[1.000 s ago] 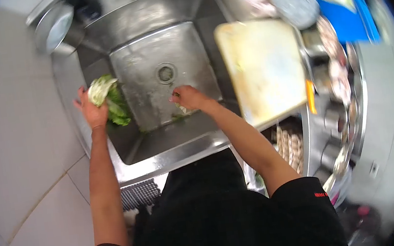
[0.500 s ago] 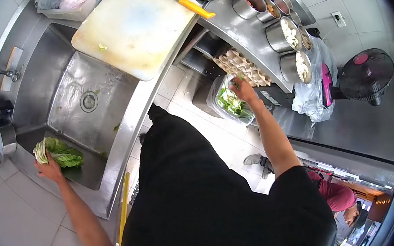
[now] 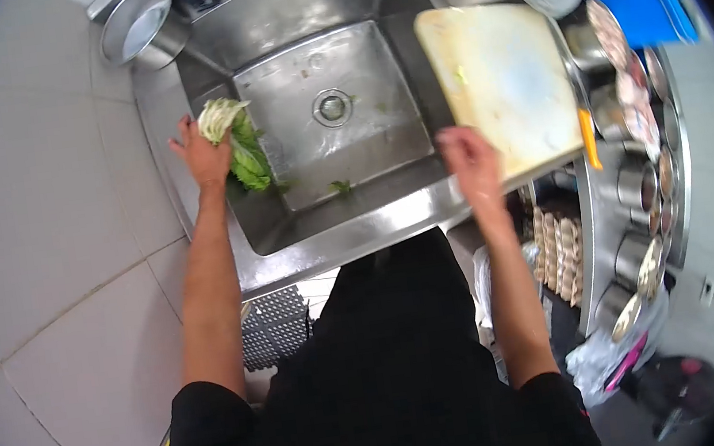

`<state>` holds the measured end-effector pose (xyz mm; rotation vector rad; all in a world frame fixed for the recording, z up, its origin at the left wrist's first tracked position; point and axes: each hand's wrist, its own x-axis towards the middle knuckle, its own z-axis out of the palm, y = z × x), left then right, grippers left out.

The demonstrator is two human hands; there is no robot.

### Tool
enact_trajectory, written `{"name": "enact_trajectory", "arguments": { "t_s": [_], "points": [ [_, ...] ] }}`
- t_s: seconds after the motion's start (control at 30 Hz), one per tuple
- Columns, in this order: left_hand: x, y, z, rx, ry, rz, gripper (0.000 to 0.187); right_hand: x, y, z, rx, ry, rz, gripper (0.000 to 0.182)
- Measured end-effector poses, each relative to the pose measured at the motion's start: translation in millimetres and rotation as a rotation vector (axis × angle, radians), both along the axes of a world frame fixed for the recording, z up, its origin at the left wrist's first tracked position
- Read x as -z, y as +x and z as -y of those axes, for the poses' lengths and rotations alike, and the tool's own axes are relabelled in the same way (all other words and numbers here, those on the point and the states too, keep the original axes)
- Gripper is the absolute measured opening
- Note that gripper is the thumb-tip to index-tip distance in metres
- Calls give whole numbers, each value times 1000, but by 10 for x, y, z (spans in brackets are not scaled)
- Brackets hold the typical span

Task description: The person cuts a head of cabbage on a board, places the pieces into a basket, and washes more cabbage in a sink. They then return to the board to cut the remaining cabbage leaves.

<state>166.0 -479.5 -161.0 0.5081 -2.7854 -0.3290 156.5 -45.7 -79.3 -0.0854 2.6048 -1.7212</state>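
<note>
My left hand [image 3: 208, 159] is closed around a head of leafy lettuce [image 3: 249, 160] at the left side of the steel sink [image 3: 341, 162]. Its pale cut end points up and the green leaves hang down inside the basin. Over the sink's front right corner, beside the white cutting board [image 3: 509, 79], is my right hand [image 3: 471, 160]. Motion blurs its fingers, which look curled; I see nothing clearly in them. Small green scraps [image 3: 340, 187] lie on the basin floor around the drain [image 3: 332, 107].
An orange-handled knife [image 3: 589, 139] lies along the board's right edge. Metal pots [image 3: 633, 256] of food line the counter at right, with egg trays [image 3: 560, 253] below. A steel pot [image 3: 144, 26] stands at the sink's back left. A blue board [image 3: 637, 1] is at upper right.
My view has turned left towards the sink. My right hand has moved from above the bag-lined bin of greens to the sink's edge. The left hand still holds the lettuce.
</note>
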Motion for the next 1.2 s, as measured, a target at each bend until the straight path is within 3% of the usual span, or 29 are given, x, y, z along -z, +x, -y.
{"name": "enact_trajectory", "arguments": {
  "t_s": [0.03, 0.07, 0.1, 0.13, 0.2, 0.3, 0.33, 0.37, 0.4, 0.47, 0.53, 0.6, 0.67, 0.7, 0.77, 0.9, 0.97, 1.1, 1.17, 1.2],
  "points": [
    [6, 3, 14, -2, 6, -10, 42, 264, -189, 438, -130, 151, -36, 13],
    [42, -1, 26, -1, 15, -17, 42, 328, -325, 882, -313, 150, 58, 13],
    [37, -6, 22, -30, 19, 0, 42, 862, -416, 1225, -482, 102, 36, 14],
    [-2, -3, 14, -21, 33, -3, 45, 1242, -451, 1541, -641, 255, 257, 17],
    [-57, -6, -19, -43, 53, 17, 48, 1793, -428, 2041, -1054, 743, 293, 26],
    [-58, -36, 2, -62, 77, 41, 52, 2934, -223, 2689, -1213, 797, 237, 30],
    [-51, -24, 4, -42, 84, 15, 54, 3159, -111, 2843, -1267, 706, -15, 25],
    [-38, -22, 12, -20, 91, -11, 56, 3345, -7, 2931, -1299, 595, -261, 22],
    [-13, -37, 46, -47, 94, 20, 56, 3479, 41, 2962, -1334, 576, -240, 22],
    [-48, -4, 36, 20, 92, -6, 58, 3590, 188, 2814, -1626, 736, 106, 21],
    [-80, -27, 11, -19, 108, 9, 57, 3474, 52, 2619, -1943, 991, 40, 31],
    [-89, -26, -2, -41, 129, -25, 57, 3671, -4, 2135, -1943, 961, -341, 33],
    [-116, -32, -18, -51, 137, -31, 56, 3805, -18, 1681, -1755, 844, 91, 33],
    [-110, -21, -9, -52, 141, -19, 55, 3649, -29, 1559, -1743, 859, 86, 33],
    [-117, -35, -21, -55, 123, -14, 55, 3440, -85, 1393, -1529, 502, 482, 29],
    [-158, -53, -47, -57, 124, 9, 52, 3293, -297, 1545, -1655, 649, 642, 25],
    [-157, -49, -50, -53, 124, 13, 52, 3101, -756, 1581, -1261, 696, 424, 21],
    [-164, -55, -59, -57, 131, 18, 52, 3397, -1393, 1744, -817, 827, 92, 16],
    [-153, -65, -52, -44, 122, 12, 52, 3487, -1630, 1942, -933, 968, -209, 22],
    [-146, -61, -51, -41, 122, 6, 51, 3500, -1701, 2037, -873, 897, -327, 25]
  ]
}}
